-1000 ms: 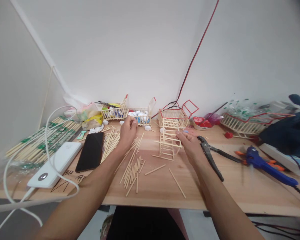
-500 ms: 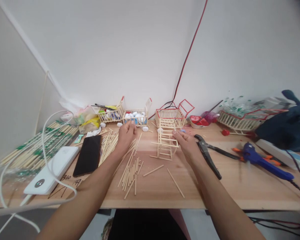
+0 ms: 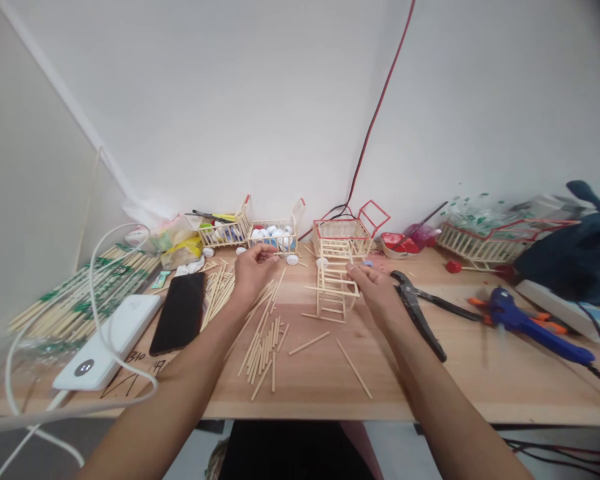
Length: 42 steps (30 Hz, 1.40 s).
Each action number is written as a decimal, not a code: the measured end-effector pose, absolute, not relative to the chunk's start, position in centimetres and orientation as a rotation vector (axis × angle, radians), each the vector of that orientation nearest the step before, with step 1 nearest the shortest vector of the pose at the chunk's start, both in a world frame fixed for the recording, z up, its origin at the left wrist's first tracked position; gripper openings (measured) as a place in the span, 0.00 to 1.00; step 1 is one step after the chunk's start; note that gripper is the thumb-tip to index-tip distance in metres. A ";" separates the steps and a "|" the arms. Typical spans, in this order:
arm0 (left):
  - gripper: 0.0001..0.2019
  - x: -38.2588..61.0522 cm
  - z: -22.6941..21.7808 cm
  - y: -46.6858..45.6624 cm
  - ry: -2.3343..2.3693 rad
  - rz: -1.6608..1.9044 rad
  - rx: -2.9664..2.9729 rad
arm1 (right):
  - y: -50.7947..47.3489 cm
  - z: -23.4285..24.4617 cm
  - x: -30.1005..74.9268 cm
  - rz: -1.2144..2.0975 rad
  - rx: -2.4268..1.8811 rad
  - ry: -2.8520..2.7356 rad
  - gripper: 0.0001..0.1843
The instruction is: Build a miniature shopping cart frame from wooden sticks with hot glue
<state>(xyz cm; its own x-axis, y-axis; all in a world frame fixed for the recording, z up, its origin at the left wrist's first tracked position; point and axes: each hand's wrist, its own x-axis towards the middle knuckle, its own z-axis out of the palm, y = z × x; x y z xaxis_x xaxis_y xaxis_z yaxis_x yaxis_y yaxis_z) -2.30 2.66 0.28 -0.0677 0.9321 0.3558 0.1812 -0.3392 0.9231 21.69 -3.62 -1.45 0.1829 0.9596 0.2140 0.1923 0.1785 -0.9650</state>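
Note:
My right hand [image 3: 377, 290] pinches the right edge of a small ladder-like frame of wooden sticks [image 3: 333, 287] that stands tilted on the wooden table [image 3: 320, 380]. My left hand [image 3: 253, 270] hovers with curled, pinched fingers just in front of a little stick cart filled with white caps [image 3: 275, 235]; what the fingers hold is too small to make out. Loose cut sticks [image 3: 265, 340] lie between my forearms. Behind the frame stands a stick basket with a red rim [image 3: 347, 230].
Black pliers [image 3: 417, 310] and a blue glue gun [image 3: 525, 323] lie to the right. A black phone [image 3: 177, 310], a white power bank [image 3: 110, 337] with its cable and wrapped stick bundles [image 3: 80, 293] sit at the left. A long stick tray [image 3: 485, 243] and dark cloth [image 3: 575, 253] are far right.
My left hand drew back slightly from the cap cart and curled its fingers into a pinch. My right hand stayed on the stick frame. The view shifted a little.

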 end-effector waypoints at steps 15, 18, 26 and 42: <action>0.19 -2.1 0.4 2.0 1.282 1.352 1.652 | -3.9 -0.9 21.4 0.856 -1.285 -1.258 0.22; 0.21 -2.0 0.4 1.9 1.298 1.385 1.689 | -3.9 -0.7 21.4 0.835 -1.304 -1.261 0.24; 0.11 -1.6 1.0 1.8 1.041 1.336 1.534 | -3.9 -0.8 21.3 0.807 -1.292 -1.276 0.25; 0.15 -0.7 0.7 0.5 0.794 0.958 1.554 | -3.7 -1.0 21.4 0.814 -1.290 -1.242 0.24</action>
<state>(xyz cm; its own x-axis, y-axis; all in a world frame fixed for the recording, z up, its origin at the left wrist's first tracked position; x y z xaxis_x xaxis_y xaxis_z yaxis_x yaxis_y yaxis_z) -0.73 0.47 0.73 0.4500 0.8777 0.1646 -0.0006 -0.1840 0.9829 21.39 -3.73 -0.96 0.2102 0.9556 0.2066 0.1922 0.1669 -0.9671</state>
